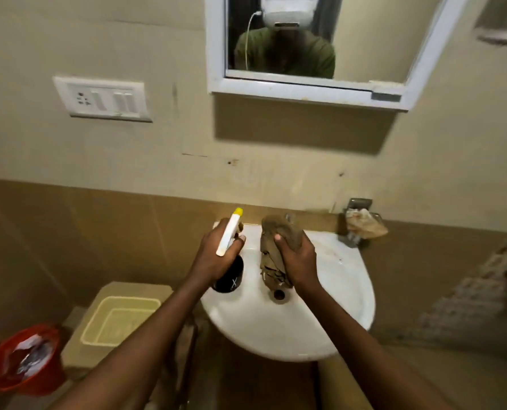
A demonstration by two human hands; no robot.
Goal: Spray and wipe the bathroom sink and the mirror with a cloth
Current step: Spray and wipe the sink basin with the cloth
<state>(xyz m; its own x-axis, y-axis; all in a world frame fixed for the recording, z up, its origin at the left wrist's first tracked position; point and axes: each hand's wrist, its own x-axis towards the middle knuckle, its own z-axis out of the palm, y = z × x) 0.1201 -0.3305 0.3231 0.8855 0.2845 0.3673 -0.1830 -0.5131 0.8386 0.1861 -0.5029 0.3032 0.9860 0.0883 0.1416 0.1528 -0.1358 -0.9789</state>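
Forearms: both bare, reaching in from the bottom edge toward the basin; they lie nearest the camera.
Left hand [216, 255]: fingers curled round the neck of the spray bottle [228, 261], held over the left rim of the sink.
Spray bottle: dark body with a white mark low on it, white trigger head with a yellow nozzle tip pointing up and away toward the wall.
Right hand [298, 260]: closed round the cloth [275, 250], thumb lying across its front.
Cloth: brown and crumpled, bunched above the fist, where it covers the tap, with a ragged tail hanging down to just above the drain [279, 295].
Sink [344, 288]: white, rounded, fixed to the wall; faint brownish marks on the right part of the bowl.
Holder on wall [357, 223]: small metal bracket right of the sink, with a pale crumpled thing in it; what it is cannot be told.
Mirror [308, 45]: white-framed, above the sink and well apart from both hands; it reflects a person in a green top with a white head-mounted device and a white cable hanging down.
Switch plate [102, 97]: white, on the beige wall left of the mirror, with a socket and switches.
Cream bin [119, 321]: square and open, on the floor left of the sink.
Red bucket [24, 356]: at lower left beside the cream bin, with crumpled pale stuff inside.
Wall: beige above, brown tiled band behind the sink.
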